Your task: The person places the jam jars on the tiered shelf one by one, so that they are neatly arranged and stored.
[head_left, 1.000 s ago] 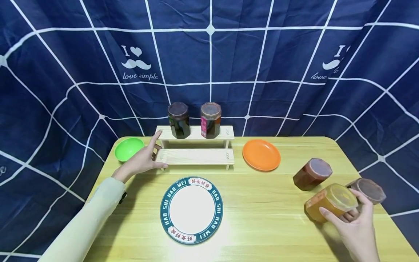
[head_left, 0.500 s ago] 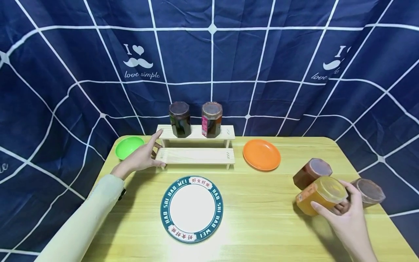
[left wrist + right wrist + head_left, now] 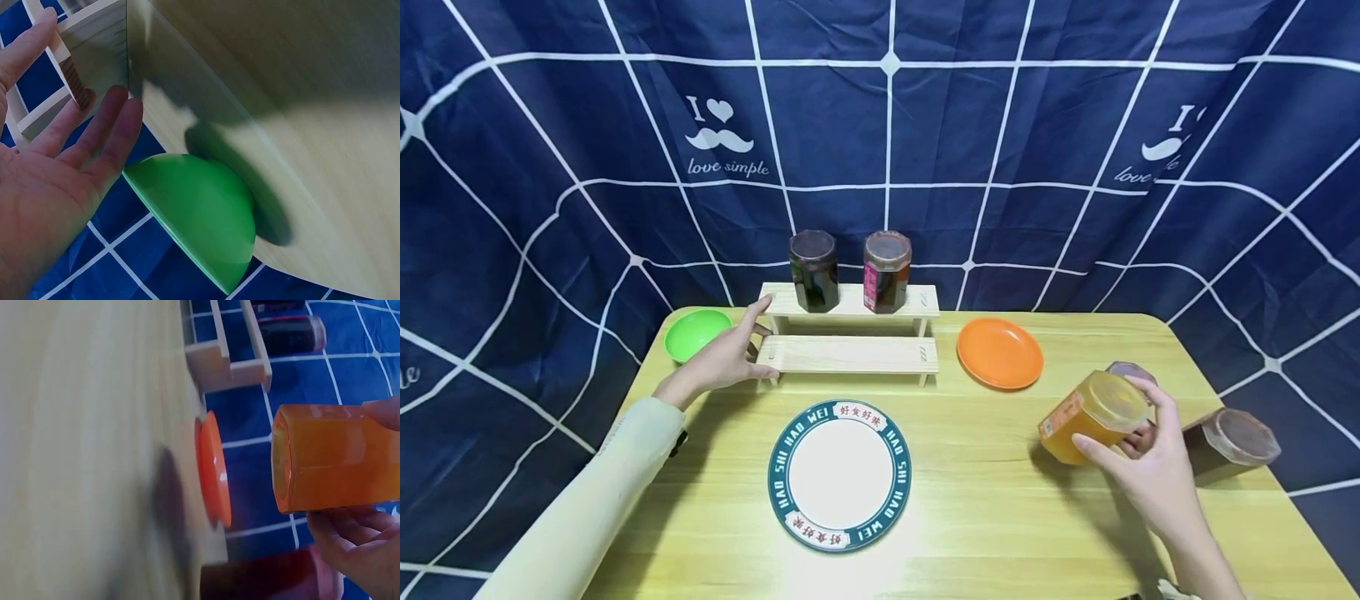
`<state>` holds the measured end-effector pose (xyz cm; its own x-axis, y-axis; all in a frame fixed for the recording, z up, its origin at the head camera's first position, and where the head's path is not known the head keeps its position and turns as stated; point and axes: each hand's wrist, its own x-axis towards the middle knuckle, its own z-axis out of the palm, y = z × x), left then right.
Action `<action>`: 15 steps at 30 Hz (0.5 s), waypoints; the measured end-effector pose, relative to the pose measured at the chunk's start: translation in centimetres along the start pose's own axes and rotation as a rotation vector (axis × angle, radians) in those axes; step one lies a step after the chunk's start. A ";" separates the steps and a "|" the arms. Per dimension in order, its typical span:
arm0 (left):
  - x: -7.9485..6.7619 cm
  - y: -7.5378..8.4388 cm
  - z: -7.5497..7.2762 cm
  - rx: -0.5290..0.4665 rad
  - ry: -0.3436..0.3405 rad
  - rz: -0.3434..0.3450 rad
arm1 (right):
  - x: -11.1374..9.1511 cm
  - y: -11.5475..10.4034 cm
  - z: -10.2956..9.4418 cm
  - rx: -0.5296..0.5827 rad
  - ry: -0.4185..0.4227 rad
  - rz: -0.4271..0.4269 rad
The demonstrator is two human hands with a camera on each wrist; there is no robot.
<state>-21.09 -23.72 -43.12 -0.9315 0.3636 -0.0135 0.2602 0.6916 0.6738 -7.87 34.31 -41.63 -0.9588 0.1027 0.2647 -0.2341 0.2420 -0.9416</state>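
My right hand (image 3: 1150,467) grips a faceted clear jar (image 3: 1086,417) of yellow-orange contents, thumb on one side and fingers on the other. It is tilted and held above the table, overlapping a dark red jar (image 3: 1131,375) in the head view. My left hand (image 3: 726,354) holds the left end of a two-step wooden rack (image 3: 850,356). Its thumb is at the lower shelf's front edge and its index finger reaches the upper shelf; the other fingers (image 3: 122,134) extend past the wood. Two dark jars (image 3: 815,275) stand on the upper shelf.
Behind the left hand sits a green bowl (image 3: 696,333). An orange plate (image 3: 1000,353) lies right of the rack, and a white plate with a teal rim (image 3: 778,479) in front of it. Another dark jar (image 3: 1228,446) stands at the right edge. A blue curtain (image 3: 955,125) hangs behind.
My right hand has carried the yellow-orange jar left and away from me, from beside the right-edge jar to in front of the dark red one. The left hand has stayed at the rack.
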 end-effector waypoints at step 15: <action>-0.6 0.1 -1.2 0.031 -0.007 0.041 | 4.0 -2.3 5.6 -0.163 -0.177 -0.071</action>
<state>-20.85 -24.64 -42.18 -0.9180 0.3965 0.0085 0.3062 0.6950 0.6506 -12.07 28.79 -39.56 -0.9574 -0.0872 0.2753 -0.2869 0.3963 -0.8721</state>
